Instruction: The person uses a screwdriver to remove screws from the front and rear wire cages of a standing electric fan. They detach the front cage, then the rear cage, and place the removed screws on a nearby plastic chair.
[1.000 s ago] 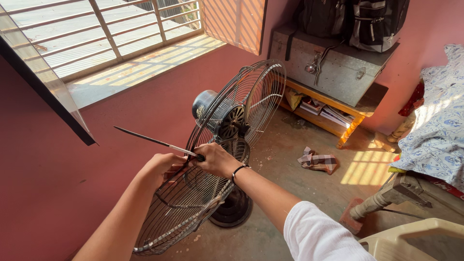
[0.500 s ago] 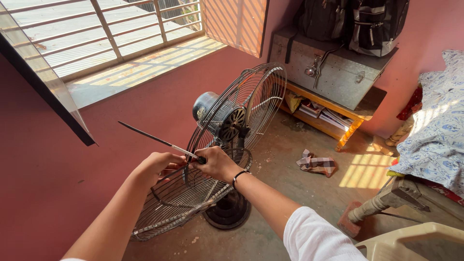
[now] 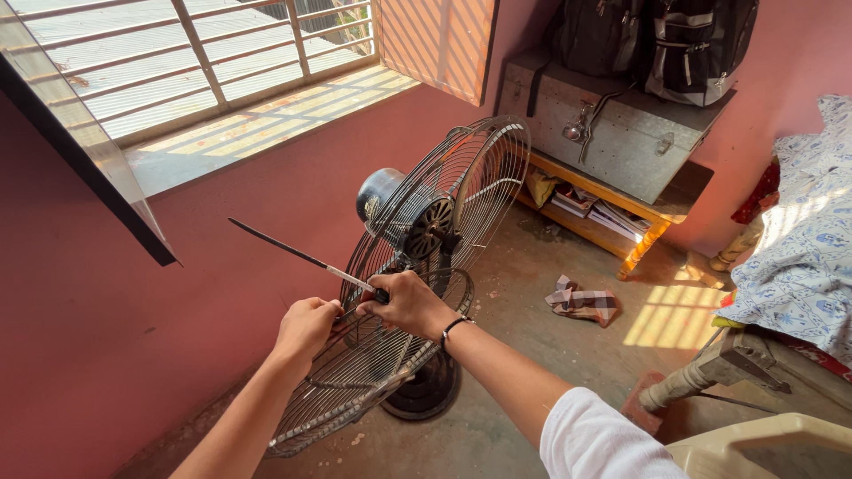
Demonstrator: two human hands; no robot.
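Pink-walled room, concrete floor [image 3: 524, 293]. Beside the standing fan [image 3: 435, 222], the left hand [image 3: 306, 326] grips the loose wire guard [image 3: 373, 364], steadying it. The right hand's [image 3: 410, 303] fingers are closed around a screwdriver [image 3: 306, 260] at its rim.

Front fan grille [image 3: 373, 372] swung nearer upright, left hand [image 3: 306, 326] shifted rightward, closer to right hand [image 3: 410, 303]

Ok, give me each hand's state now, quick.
Left hand: closed on the front fan grille.
Right hand: closed around the screwdriver, resting against the grille.
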